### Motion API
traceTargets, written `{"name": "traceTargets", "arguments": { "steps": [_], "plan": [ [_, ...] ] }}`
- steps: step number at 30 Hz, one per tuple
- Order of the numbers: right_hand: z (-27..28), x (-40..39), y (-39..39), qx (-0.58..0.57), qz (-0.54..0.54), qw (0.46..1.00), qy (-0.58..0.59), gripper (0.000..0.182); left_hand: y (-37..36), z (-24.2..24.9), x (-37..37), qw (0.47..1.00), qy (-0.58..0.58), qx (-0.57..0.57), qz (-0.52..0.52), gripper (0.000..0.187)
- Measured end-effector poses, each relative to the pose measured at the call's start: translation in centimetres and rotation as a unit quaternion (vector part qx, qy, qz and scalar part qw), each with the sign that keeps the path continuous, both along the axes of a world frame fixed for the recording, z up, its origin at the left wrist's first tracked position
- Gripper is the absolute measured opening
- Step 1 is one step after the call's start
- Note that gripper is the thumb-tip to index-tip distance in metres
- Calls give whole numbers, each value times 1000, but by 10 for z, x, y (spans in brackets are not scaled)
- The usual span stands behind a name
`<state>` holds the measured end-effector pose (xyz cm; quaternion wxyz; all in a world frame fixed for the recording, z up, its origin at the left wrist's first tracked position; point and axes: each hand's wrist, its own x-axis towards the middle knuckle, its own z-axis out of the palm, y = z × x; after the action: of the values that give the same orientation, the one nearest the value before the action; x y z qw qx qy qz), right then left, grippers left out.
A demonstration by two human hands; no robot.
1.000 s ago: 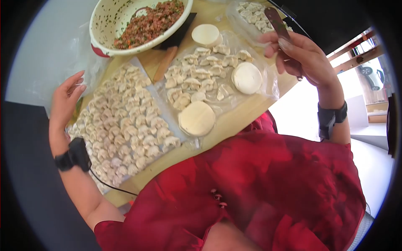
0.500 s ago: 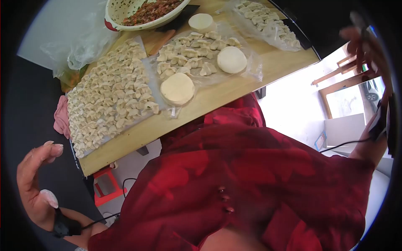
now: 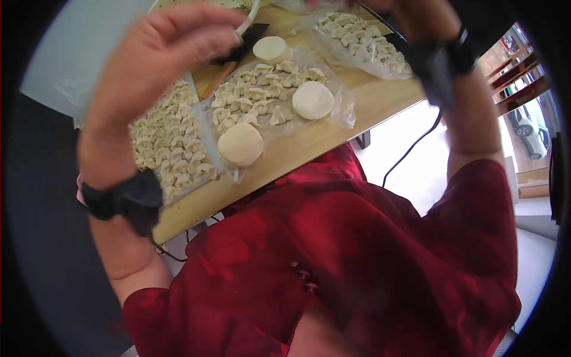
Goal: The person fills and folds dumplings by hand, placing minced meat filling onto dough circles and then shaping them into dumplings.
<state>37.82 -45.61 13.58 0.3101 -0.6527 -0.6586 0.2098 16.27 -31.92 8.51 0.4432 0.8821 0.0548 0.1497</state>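
My left hand (image 3: pixel 160 59) is raised over the left part of the table, between the mixing bowl (image 3: pixel 253 16) and the big batch of dumplings (image 3: pixel 178 137). Its fingers and thumb stretch toward the bowl, a little blurred, and nothing shows in them. My right hand (image 3: pixel 410 15) reaches in at the top edge, above the bagged dumplings (image 3: pixel 363 38); most of its fingers are cut off or smeared. Three stacks of round dumpling wrappers stand near a smaller dumpling group (image 3: pixel 256 98): a front stack (image 3: pixel 240 144), a right stack (image 3: pixel 313 100) and a back stack (image 3: pixel 272 49).
The wooden table (image 3: pixel 285 146) has its front edge close to my body. A dark flat object (image 3: pixel 253 41) and a wooden handle (image 3: pixel 219 78) lie near the bowl. Clear plastic sheeting (image 3: pixel 342 107) lies under the smaller group. A cable (image 3: pixel 410 149) hangs from my right wrist.
Both hands have come up and inward over the table, the left from the lower left, the right from the far right. The left hand now covers part of the bowl and dumplings.
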Motion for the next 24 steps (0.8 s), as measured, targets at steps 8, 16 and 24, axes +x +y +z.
{"name": "traceTargets", "arguments": {
  "steps": [8,16,24],
  "plan": [
    [-192,10,-25,22,-28,999,-32,24,14,-83,8,982,47,-174,50,25],
    [-213,9,-32,57,-37,996,-65,23,11,-123,15,958,90,-260,84,23],
    [-215,27,-20,-49,-71,980,177,16,9,-135,18,952,107,-279,61,25]
  ]
}}
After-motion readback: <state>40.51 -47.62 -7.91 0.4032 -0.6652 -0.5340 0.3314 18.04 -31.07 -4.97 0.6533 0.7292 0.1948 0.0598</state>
